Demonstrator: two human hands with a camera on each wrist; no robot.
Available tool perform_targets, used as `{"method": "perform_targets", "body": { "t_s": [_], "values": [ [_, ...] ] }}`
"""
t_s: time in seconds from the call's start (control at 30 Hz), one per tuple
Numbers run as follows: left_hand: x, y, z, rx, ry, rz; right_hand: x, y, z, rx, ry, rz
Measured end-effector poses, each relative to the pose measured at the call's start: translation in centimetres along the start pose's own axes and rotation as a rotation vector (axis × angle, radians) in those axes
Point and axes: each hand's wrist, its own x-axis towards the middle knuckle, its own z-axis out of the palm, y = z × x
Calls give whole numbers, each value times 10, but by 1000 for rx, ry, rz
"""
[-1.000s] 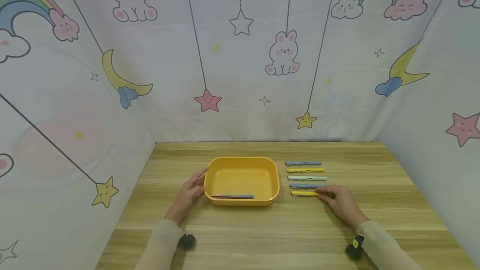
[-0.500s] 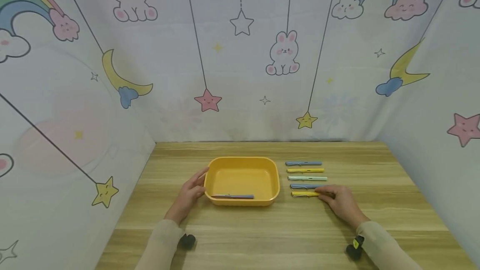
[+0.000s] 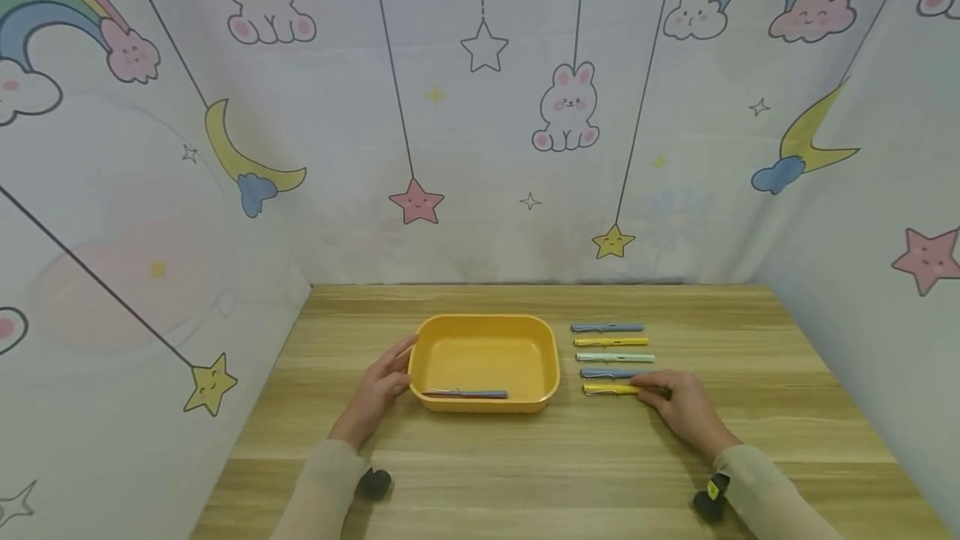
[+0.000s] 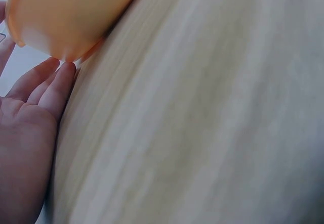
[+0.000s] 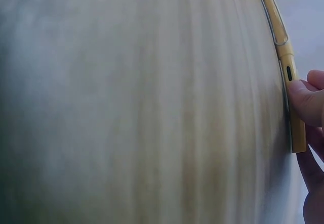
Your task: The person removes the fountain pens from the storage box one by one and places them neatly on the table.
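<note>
A yellow-orange tray (image 3: pixel 483 355) stands in the middle of the table. My left hand (image 3: pixel 378 386) touches its left side with fingers fairly straight; in the left wrist view the fingertips (image 4: pixel 65 70) meet the tray's outer wall. Inside the tray, along the near wall, lies a blue pen (image 3: pixel 480 394) with a reddish one partly hidden beside it. My right hand (image 3: pixel 684 407) pinches the barrel end of the nearest yellow fountain pen (image 3: pixel 606 389), which lies on the table. In the right wrist view that fountain pen's metal clip and small barrel window show, with the thumb (image 5: pixel 306 102) on the barrel.
Beyond the held pen, a blue pen (image 3: pixel 603 373), a pale green pen (image 3: pixel 615 357), a yellow pen (image 3: pixel 611 342) and another blue pen (image 3: pixel 607 327) lie in a row. Printed cloth walls (image 3: pixel 480 257) enclose the wooden table (image 3: pixel 525 473).
</note>
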Motion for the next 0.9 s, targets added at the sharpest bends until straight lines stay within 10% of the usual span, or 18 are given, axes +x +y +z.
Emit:
{"method": "perform_targets", "body": {
  "t_s": [0.43,0.9],
  "values": [
    [0,1,0,-4,8,4,5,-16,-18,158,-6,222],
    [1,-1,0,-18,0,7,28,-43,-5,418,-32,274]
  ]
}}
